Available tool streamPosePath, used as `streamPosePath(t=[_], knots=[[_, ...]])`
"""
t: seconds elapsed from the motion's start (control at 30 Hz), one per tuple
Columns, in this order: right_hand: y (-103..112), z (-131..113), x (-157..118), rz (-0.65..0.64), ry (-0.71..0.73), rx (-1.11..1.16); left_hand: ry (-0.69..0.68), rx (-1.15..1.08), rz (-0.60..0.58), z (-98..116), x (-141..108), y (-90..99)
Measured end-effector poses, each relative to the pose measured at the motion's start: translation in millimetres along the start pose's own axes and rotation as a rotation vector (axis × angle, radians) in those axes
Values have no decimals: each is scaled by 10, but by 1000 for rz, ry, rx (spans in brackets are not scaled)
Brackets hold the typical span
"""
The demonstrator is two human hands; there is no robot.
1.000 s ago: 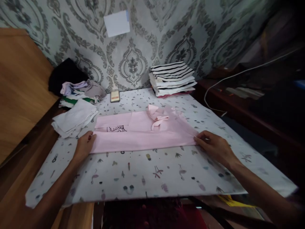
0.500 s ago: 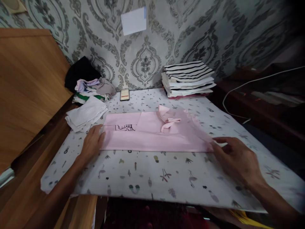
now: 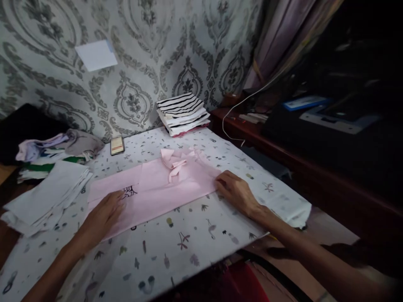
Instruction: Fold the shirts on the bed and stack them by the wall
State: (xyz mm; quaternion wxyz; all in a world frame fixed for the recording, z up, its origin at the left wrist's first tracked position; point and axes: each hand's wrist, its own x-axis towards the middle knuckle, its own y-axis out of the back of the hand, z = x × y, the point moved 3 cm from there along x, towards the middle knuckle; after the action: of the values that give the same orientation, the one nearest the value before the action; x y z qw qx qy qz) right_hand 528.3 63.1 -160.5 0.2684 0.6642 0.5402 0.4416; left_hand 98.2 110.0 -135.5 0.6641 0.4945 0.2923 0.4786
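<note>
On the desk, our garment lies under our left fingers and reaches our right fingers. Left of our left fingers we have a cloth, with a pile of clothes behind it. Beyond our right fingers stands a stack of clothes, before the wall; farther right lies a cable.

The left grip covers part of the garment and of its print, too blurred to make out. The right grip hides the corner it pinches. Beyond the left grip, a small card is pixelated past reading and a black heap runs out of frame. Right of the right grip, a cord fades into shadow.
</note>
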Motion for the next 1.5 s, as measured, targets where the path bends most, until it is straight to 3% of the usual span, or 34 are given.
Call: streamPosePath(t=[0.13, 0.2, 0.27, 0.37, 0.43, 0.5, 0.6, 0.7, 0.77, 0.93, 1.1, 1.3, 1.5], knots=[[-49, -197, 127, -2, 95, 21, 4, -234, -45, 620, 1048, -72], [-115, -277, 193, -70, 123, 24, 157, -248, -8, 817, 1586, -167], [-186, -308, 233, -132, 119, 17, 281, -254, -44, 956, 2005, -299], [-258, -279, 237, -140, 106, 23, 286, -260, -100, 1118, 2375, -440], [-285, -241, 223, -134, 110, 40, 229, -267, -89, 1220, 2497, -417], [-302, -207, 213, -140, 106, 44, 163, -280, -46, 1335, 2573, -275], [-313, -190, 220, -154, 97, 17, 6, -333, 32, 1539, 2617, 94], [-321, -205, 245, -179, 79, -11, -201, -426, 65, 1708, 2515, 450], [-323, -210, 263, -195, 56, -19, -252, -492, 43, 1738, 2377, 575], [-288, -214, 310, -212, 18, -1, -174, -614, -20, 1611, 2120, 567], [-308, -463, 445, -248, 86, 16, -191, -529, -16, 1544, 2166, 560], [-697, -940, 783, -329, 291, 246, -287, -289, -10, 1646, 2252, 606], [-934, -1053, 870, -280, 380, 190, -240, -228, -95, 1759, 2141, 515]])
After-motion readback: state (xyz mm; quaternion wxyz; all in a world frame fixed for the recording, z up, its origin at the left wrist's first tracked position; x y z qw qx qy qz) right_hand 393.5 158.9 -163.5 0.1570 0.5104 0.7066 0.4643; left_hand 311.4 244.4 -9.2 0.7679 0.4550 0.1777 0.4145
